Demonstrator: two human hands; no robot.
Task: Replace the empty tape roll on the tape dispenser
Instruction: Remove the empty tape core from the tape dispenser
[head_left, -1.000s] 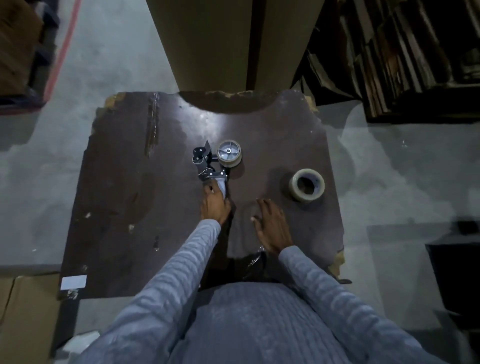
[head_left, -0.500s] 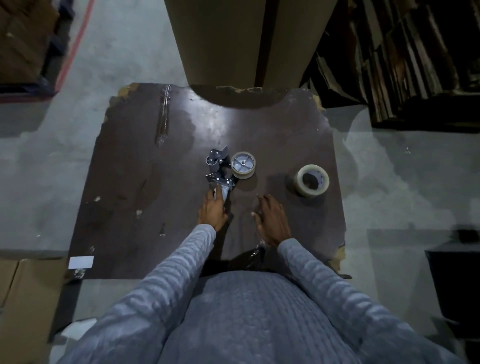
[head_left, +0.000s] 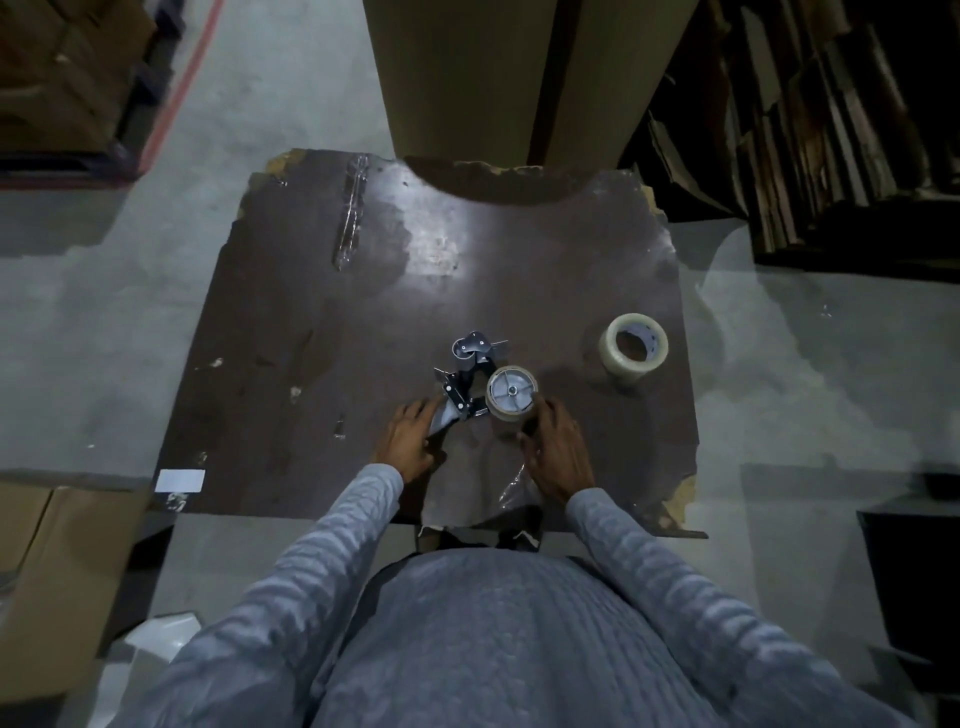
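A metal tape dispenser (head_left: 467, 382) lies on the dark worn table (head_left: 322, 332), its handle pointing toward me. My left hand (head_left: 408, 441) is closed around that handle. The nearly bare roll (head_left: 511, 392) sits on the dispenser's wheel at its right side. My right hand (head_left: 553, 444) reaches up to this roll, fingertips touching its near edge, holding nothing. A full roll of clear tape (head_left: 634, 349) rests on the table to the right, apart from both hands.
A tall cardboard slab (head_left: 467, 78) stands at the table's far edge. Stacked flattened cardboard (head_left: 831, 130) fills the back right. A cardboard box (head_left: 57, 582) sits on the floor at lower left. A white label (head_left: 180, 480) marks the table's near left corner.
My right hand has moved forward from the table surface to the roll on the dispenser. The left hand keeps its hold on the handle, and the dispenser has turned slightly.
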